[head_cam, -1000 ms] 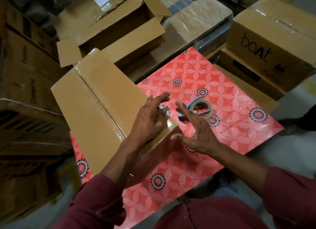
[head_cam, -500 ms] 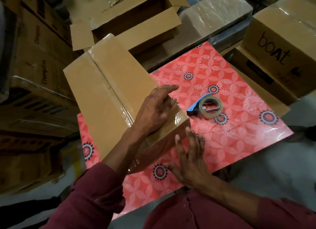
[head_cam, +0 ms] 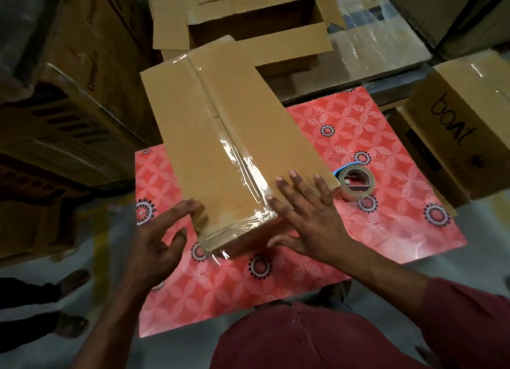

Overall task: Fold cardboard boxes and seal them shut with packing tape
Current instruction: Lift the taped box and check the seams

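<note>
A long brown cardboard box lies on a red flowered sheet, its centre seam and near end covered with clear packing tape. My right hand lies flat with spread fingers on the box's near right corner. My left hand has straight fingers touching the box's near left edge. A tape roll in a blue dispenser sits on the sheet just right of the box.
An open cardboard box stands behind the taped one. A "boAt" carton sits at the right. Stacked cartons fill the left. Someone's feet are on the grey floor at the lower left.
My left hand came off the box top to its near left edge. My right hand rose from the box's near side onto its top right corner. The view shifted over the box.
</note>
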### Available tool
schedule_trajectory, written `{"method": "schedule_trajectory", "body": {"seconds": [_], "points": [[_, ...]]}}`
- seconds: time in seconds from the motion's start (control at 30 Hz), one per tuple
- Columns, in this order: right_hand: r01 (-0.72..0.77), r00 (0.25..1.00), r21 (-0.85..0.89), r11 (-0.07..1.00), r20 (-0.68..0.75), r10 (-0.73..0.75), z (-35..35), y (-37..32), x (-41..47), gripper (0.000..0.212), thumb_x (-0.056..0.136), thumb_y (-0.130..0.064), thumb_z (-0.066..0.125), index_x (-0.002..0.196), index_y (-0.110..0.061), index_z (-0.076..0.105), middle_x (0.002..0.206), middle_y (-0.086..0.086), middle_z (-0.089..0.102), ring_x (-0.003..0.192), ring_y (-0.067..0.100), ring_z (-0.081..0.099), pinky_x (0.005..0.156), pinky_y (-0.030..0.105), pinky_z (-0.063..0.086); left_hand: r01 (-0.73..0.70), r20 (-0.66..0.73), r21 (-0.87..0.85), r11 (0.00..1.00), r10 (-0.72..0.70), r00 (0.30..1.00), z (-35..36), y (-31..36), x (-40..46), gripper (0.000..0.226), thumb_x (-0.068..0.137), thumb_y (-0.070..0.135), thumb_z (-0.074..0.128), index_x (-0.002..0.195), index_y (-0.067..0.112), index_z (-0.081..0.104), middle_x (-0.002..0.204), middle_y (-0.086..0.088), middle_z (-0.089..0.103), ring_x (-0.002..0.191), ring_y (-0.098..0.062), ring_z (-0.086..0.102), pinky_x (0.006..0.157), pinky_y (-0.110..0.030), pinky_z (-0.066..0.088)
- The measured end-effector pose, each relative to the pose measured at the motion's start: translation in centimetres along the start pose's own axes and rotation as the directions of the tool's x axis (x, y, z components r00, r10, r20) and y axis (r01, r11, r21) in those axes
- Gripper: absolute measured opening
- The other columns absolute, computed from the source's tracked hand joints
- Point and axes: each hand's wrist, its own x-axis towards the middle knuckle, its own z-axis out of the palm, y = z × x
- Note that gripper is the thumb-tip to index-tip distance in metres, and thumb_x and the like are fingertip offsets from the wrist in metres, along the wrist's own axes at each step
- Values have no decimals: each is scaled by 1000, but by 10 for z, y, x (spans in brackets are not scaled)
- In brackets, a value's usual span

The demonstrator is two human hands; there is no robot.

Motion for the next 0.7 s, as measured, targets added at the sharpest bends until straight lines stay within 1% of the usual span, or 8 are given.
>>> {"method": "schedule_trajectory", "body": {"seconds": [0.07, 0.13, 0.23, 0.33, 0.4, 0.47, 0.57, 0.7], "points": [[-11, 999, 53, 999, -49, 13, -10, -22, 10, 86, 84, -79, 63, 144, -16, 61, 159, 14, 43, 153, 36, 31, 117, 71, 23, -87, 128, 23, 996, 83, 988, -7, -12, -10, 67, 79, -5, 53, 142, 15, 61, 150, 7, 60, 148, -16, 46, 122, -30, 37], [16, 999, 91, 996, -35, -13, -12, -49, 24, 85, 88, -78, 58, 145, -17, 59, 160, 13, 42, 154, 34, 29, 118, 70, 22, -200, 224, 113, 973, 171, 960, -9, -25, -13, 70, 80, 2, 62, 149, 12, 55, 159, 0, 51, 154, -25, 36, 124, -46, 35], [27, 998, 20, 999, 47, -28, 2, -78, 37, 74, 97, -72, 48, 147, -18, 58, 160, 13, 43, 155, 32, 27, 119, 67, 22, -301, 299, 267, 915, 218, 929, -5, -35, -9, 76, 82, 22, 78, 154, 21, 52, 165, 3, 40, 158, -25, 27, 121, -62, 31], [94, 994, -31, 995, 66, -92, 16, -74, 29, 55, 101, -52, 57, 145, -19, 58, 156, 10, 49, 153, 30, 31, 119, 64, 26, -396, 347, 298, 868, 288, 893, -4, -42, -1, 80, 82, 34, 79, 155, 22, 49, 166, 2, 39, 160, -26, 22, 121, -64, 29], [149, 981, -66, 987, 138, -139, 14, -64, 22, 64, 92, -40, 69, 151, -22, 51, 160, 7, 44, 154, 28, 29, 121, 60, 25, -449, 380, 298, 842, 327, 865, -4, -47, 6, 81, 84, 45, 77, 156, 22, 48, 166, 1, 39, 160, -26, 21, 122, -62, 27], [135, 977, -59, 989, 177, -122, 7, -61, 23, 72, 91, -51, 67, 154, -22, 47, 163, 6, 41, 156, 26, 27, 121, 58, 26, -481, 411, 288, 828, 347, 843, -3, -51, 10, 85, 83, 56, 77, 156, 22, 48, 166, 1, 38, 160, -25, 21, 125, -59, 24], [40, 984, -6, 999, 175, -38, 1, -71, 30, 77, 93, -71, 54, 153, -22, 49, 162, 5, 42, 156, 24, 25, 119, 59, 27, -510, 407, 277, 814, 382, 830, 1, -48, 13, 91, 82, 66, 78, 155, 19, 51, 165, 0, 40, 159, -24, 23, 127, -56, 20], [54, 975, -48, 997, 218, -43, 0, -78, 26, 87, 88, -80, 51, 155, -24, 46, 165, 8, 35, 159, 27, 15, 120, 65, 19, -479, 350, 269, 836, 378, 857, 8, -40, 16, 88, 82, 71, 72, 151, 18, 55, 162, 2, 45, 157, -19, 30, 125, -59, 24]]}}
